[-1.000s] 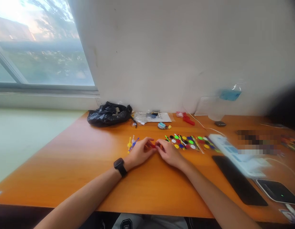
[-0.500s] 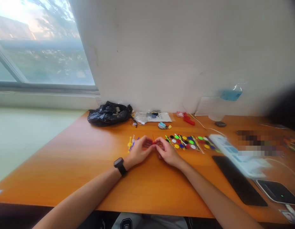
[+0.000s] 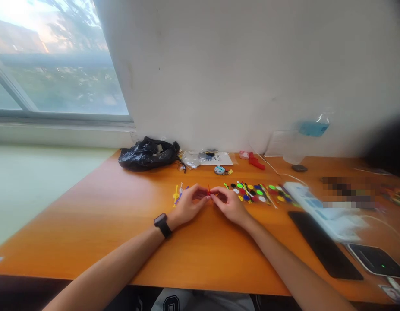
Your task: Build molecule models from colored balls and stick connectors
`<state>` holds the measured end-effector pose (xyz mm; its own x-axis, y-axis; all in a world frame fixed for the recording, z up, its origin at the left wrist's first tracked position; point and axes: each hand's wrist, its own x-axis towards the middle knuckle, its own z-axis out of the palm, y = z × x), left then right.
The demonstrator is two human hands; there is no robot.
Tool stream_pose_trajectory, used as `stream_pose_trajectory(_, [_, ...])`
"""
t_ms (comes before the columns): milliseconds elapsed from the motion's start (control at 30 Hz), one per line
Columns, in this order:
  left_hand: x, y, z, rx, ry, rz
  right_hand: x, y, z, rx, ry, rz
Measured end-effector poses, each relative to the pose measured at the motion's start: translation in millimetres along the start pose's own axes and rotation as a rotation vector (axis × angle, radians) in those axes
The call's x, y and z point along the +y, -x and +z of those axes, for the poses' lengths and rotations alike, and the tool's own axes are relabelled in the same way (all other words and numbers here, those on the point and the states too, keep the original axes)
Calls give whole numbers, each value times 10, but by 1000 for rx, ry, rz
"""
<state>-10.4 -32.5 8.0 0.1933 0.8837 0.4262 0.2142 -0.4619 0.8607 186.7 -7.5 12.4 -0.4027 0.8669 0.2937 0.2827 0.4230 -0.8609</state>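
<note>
At the middle of the orange table [image 3: 89, 224], the left hand [image 3: 187, 205] and the right hand [image 3: 231, 206] are meeting fingertip to fingertip, and both are pinching a small red piece [image 3: 209, 193] between thumb and forefinger, just above the tabletop. A black watch [image 3: 162, 224] is sitting on the left wrist. Just right of the hands, a row of coloured discs [image 3: 258, 193] is lying flat; just left, a few yellow and blue sticks [image 3: 177, 194] are lying. At the far edge, a black bag [image 3: 148, 154] is resting against the wall.
</note>
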Motion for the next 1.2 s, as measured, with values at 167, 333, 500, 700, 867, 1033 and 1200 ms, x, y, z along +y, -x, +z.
stream_pose_trajectory(167, [-23,-13,-8,90,4,0,-59,-37,-17,31,-354,261])
stream_pose_trajectory(333, [-46,-21,-23,137,3,-13,-173,-64,-176,-54,-676,482])
stream_pose_trajectory(500, [-53,-17,-15,120,3,-18,-177,-101,-270,86,-774,443])
stream_pose_trajectory(700, [-13,-12,-14,96,-14,-14,-144,-83,-173,82,-495,378])
stream_pose_trajectory(867, [-32,-16,-15,95,-35,8,-122,-53,-76,-1,-328,269])
stream_pose_trajectory(1033, [-60,-10,-5,70,-54,22,-70,-60,-46,-14,-253,164])
stream_pose_trajectory(1200, [-8,11,9,45,-133,42,-28,-61,-45,-20,-108,71])
